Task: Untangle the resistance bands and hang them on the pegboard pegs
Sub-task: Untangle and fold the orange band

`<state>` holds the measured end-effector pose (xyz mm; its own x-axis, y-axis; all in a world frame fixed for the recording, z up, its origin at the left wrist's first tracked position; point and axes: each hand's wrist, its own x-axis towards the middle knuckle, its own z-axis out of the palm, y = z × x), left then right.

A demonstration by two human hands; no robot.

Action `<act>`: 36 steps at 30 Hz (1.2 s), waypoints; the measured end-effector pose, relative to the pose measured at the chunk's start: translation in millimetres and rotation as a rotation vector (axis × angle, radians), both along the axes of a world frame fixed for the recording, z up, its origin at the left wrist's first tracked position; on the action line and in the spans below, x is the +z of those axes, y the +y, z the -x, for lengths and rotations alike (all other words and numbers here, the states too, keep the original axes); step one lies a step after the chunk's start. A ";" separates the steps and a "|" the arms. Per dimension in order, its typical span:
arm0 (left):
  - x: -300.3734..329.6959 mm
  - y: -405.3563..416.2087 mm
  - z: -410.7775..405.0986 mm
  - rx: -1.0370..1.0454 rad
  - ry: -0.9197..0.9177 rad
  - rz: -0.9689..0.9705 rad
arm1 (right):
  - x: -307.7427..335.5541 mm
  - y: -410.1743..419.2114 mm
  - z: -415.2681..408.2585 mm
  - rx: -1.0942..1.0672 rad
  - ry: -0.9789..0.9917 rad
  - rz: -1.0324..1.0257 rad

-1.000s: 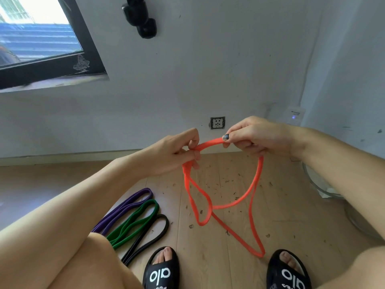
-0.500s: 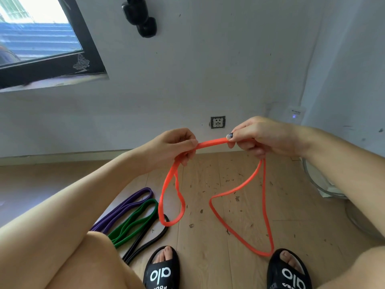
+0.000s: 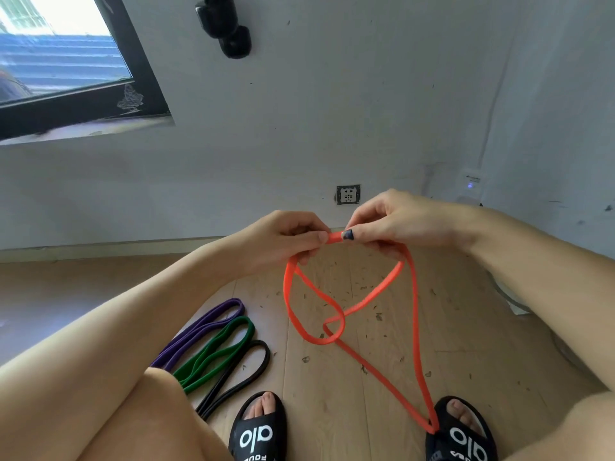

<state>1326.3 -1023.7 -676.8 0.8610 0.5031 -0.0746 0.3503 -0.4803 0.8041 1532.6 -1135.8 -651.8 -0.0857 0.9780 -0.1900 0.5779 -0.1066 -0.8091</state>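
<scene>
Orange band (image 3: 414,314) pinched by two hands; three bands (image 3: 216,347) lie floored

Your pale wooden plank floor (image 3: 382,394) carries a flat purple rubber band (image 3: 203,327), green one (image 3: 216,352), black one (image 3: 239,374), scattered dark debris

wall (image 3: 366,111): white | floor (image 3: 382,377): pale wood | window (image 3: 60,54): black-framed, bright

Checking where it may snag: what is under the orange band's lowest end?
The orange band hangs from both hands; its lowest end lies over the right slide sandal. Whether it touches the sandal cannot be seen.
</scene>
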 end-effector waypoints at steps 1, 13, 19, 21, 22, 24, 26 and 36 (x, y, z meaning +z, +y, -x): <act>0.7 0.5 1.0 -0.009 0.008 -0.011 | -0.6 -0.2 -0.3 0.006 0.008 0.010; 0.3 -1.6 3.5 -0.055 0.069 0.066 | -3.0 4.7 5.6 0.021 -0.009 0.069; -0.7 11.3 22.3 -0.077 0.109 0.079 | 0.1 -0.4 -10.6 -0.096 0.057 0.014; -2.1 10.3 20.4 -0.050 0.103 0.040 | 0.6 -1.3 -12.4 -0.087 0.052 0.037; -3.4 10.4 18.9 -0.034 0.096 0.033 | 0.5 -1.6 -12.2 -0.081 0.044 0.050; -5.7 11.2 17.3 -0.018 0.067 0.055 | -0.2 -1.5 -10.9 -0.075 0.026 0.067; -5.3 12.0 17.0 -0.014 0.027 0.095 | -0.7 -0.5 -10.8 -0.092 0.017 0.064; -5.8 8.6 14.0 -0.097 0.110 0.082 | 4.7 0.5 -8.1 -0.167 0.093 0.069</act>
<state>1312.3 -1015.1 -682.6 0.8894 0.4068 -0.2086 0.3941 -0.4507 0.8010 1540.7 -1135.3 -647.1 0.0561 0.9650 -0.2561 0.4707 -0.2518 -0.8456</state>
